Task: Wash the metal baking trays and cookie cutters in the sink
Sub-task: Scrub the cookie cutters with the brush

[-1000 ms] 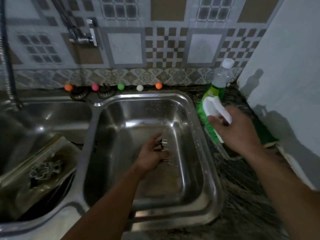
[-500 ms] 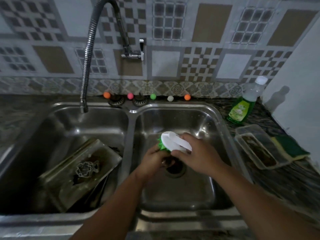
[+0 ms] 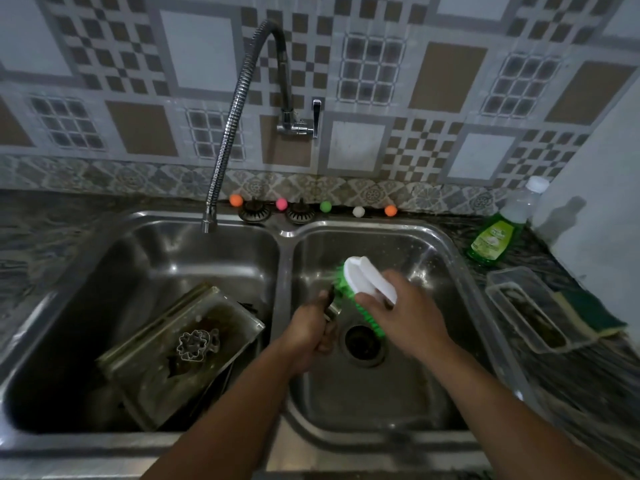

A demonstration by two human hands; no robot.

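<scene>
Over the right basin (image 3: pixel 443 258) of a steel double sink, my left hand (image 3: pixel 311 334) grips a small metal cookie cutter (image 3: pixel 333 308), mostly hidden by my fingers. My right hand (image 3: pixel 405 313) holds a scrub brush (image 3: pixel 363 282) with a white handle and green bristles, and the bristles press on the cutter. In the left basin (image 3: pixel 145 251) a dirty metal baking tray (image 3: pixel 180 355) leans tilted, with a flower-shaped cookie cutter (image 3: pixel 195 344) lying on it. More dark trays lie under it.
A flexible faucet (image 3: pixel 242 109) arches over the left basin. Green dish soap bottle (image 3: pixel 498 233), a clear plastic container (image 3: pixel 530 310) and a sponge (image 3: pixel 595 313) sit on the counter at right. Small coloured balls (image 3: pixel 325 206) and two strainers (image 3: pixel 255 212) line the sink's back edge.
My right hand brought the brush from beside the soap bottle into the right basin and onto the cutter. My left hand lifted the cutter slightly. The view rose and shifted left.
</scene>
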